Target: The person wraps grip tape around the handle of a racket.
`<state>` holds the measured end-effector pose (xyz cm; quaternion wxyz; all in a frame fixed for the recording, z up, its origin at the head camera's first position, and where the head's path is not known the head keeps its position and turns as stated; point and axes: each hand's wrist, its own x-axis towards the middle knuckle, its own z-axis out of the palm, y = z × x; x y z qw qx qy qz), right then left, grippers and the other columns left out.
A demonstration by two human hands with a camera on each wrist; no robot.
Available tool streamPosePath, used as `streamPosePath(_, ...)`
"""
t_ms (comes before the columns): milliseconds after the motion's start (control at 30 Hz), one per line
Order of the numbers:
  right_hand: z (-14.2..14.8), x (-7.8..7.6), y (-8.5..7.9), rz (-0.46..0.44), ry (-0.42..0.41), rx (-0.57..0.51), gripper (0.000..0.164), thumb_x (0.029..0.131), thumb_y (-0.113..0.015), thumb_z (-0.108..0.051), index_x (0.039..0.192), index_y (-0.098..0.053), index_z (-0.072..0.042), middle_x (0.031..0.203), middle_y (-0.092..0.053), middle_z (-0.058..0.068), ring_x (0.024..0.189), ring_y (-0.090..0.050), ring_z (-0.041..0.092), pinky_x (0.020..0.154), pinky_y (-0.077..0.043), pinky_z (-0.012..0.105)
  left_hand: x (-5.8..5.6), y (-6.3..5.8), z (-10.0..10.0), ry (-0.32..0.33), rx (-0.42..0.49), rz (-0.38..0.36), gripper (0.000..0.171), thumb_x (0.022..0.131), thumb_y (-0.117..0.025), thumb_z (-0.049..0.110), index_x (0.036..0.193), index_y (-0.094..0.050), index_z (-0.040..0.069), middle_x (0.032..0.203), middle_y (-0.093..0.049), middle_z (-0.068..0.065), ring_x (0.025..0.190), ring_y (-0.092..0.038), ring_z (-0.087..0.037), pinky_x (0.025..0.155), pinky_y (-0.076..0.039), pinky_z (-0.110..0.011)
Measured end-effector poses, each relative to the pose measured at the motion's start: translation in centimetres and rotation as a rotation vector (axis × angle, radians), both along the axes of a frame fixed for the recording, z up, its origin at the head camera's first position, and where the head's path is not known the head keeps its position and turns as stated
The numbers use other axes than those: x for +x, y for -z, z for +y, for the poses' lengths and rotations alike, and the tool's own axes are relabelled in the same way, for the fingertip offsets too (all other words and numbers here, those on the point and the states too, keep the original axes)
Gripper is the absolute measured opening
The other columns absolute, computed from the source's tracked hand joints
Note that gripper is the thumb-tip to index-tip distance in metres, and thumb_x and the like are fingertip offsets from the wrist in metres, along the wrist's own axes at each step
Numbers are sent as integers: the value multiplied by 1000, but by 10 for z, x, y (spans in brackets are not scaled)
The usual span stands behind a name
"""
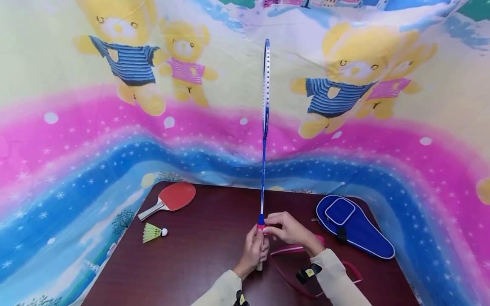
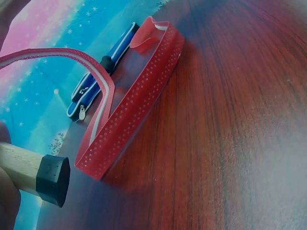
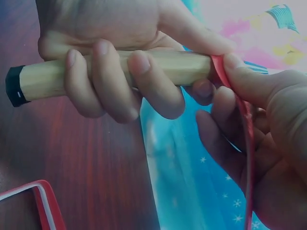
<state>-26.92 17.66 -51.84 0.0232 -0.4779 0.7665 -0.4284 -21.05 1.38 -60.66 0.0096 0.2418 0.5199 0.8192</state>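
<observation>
A blue and white badminton racket (image 1: 267,85) stands upright, edge-on to the head view. Its bare wooden handle (image 3: 192,68), ending in a black butt cap (image 2: 53,179), lies in my left hand (image 1: 252,251), whose fingers curl round it. At the top of the handle my right hand (image 1: 289,230) pinches a red overgrip tape (image 2: 129,110) between thumb and fingers. A band of this perforated tape goes round the handle there, with my left thumb tip right at it. From my right fingers the tape hangs down, its loose length looping over the table.
On the dark wooden table (image 1: 206,259), a red table tennis paddle (image 1: 181,196) lies at the back left. A yellow-green shuttlecock (image 1: 154,232) is just in front of it. At the right lies a blue zipped paddle case (image 1: 363,231). A printed cloth (image 1: 237,72) hangs behind.
</observation>
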Motion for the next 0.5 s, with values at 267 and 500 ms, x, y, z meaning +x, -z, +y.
streamPosePath(267,3,-2,-2,-29,-27,21,12,99,-67,-9,107,-75,-14,78,-62,3,51,-60,13,52,-53,19,0,-2,-1,4,-3,42,38,115,-21,22,122,-39,-11,58,-18,-25,41,-30,-1,25,-25,-24)
streamPosePath(500,7,-2,-1,-105,-51,38,13,100,-65,-7,108,-75,-9,83,-66,8,50,-62,9,52,-56,22,0,0,1,37,16,49,39,115,-21,23,119,-37,-11,56,-22,-15,40,-28,-4,25,-23,-26)
